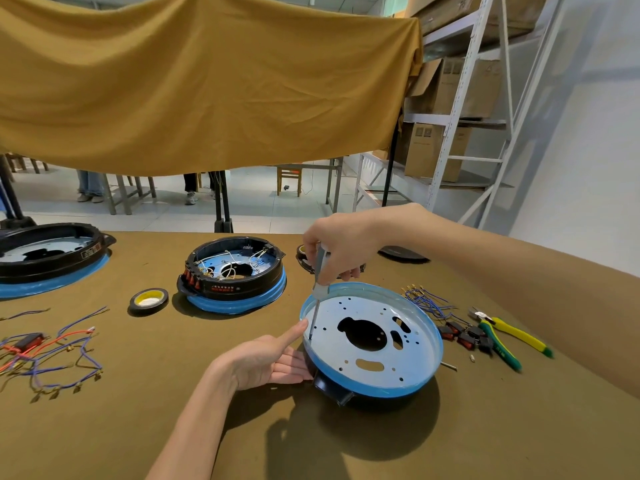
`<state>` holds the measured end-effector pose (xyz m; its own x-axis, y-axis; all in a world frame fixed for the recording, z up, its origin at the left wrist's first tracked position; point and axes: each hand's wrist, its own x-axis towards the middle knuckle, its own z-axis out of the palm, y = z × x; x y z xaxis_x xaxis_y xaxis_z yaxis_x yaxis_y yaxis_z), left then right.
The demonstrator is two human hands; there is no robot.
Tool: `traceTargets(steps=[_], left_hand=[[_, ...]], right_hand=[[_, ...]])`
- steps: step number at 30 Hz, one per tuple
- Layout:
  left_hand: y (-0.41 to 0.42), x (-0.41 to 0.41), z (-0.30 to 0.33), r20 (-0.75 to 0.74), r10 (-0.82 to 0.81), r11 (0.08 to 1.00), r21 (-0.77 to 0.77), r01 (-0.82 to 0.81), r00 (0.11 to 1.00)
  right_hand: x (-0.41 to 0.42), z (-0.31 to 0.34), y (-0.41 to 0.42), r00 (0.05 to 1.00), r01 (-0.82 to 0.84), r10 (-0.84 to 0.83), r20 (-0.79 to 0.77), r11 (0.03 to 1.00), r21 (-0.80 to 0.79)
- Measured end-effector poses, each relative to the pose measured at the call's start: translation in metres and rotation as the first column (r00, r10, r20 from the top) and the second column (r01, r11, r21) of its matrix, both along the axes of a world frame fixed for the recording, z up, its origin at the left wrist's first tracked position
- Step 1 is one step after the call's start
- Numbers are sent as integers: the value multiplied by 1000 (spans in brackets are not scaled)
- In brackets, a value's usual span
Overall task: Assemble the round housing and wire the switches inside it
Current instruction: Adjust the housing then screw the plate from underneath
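Right hand grips a slim metal screwdriver, tip on the round housing's perforated plate; left hand, fingers straight, steadies its blue-taped rim.

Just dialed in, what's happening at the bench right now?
A person is working on the round housing nearest them. The right hand grips a screwdriver upright, its tip down at the plate's left edge inside the rim. The left hand steadies the housing's side, fingers straight. No switches or wires are in it yet; loose switches and pliers lie to its right. A wired housing sits behind.
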<state>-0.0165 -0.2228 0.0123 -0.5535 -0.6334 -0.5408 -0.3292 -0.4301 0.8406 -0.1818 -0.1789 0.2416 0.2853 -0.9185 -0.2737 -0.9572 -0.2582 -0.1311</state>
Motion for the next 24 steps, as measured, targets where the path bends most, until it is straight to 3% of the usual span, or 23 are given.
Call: traceTargets(steps=[5, 12, 24], left_hand=[[1, -1, 2, 13, 14, 1000, 5, -14, 1000], [2, 0, 3, 18, 19, 1000, 11, -20, 1000], [-1, -2, 1, 32, 18, 1000, 9, -18, 999]], right_hand=[[-2, -7, 1, 1000, 18, -18, 5, 998, -56], [-1, -4, -1, 998, -63, 63, -26, 997, -31], [-5, -7, -2, 999, -29, 29, 16, 999, -20]])
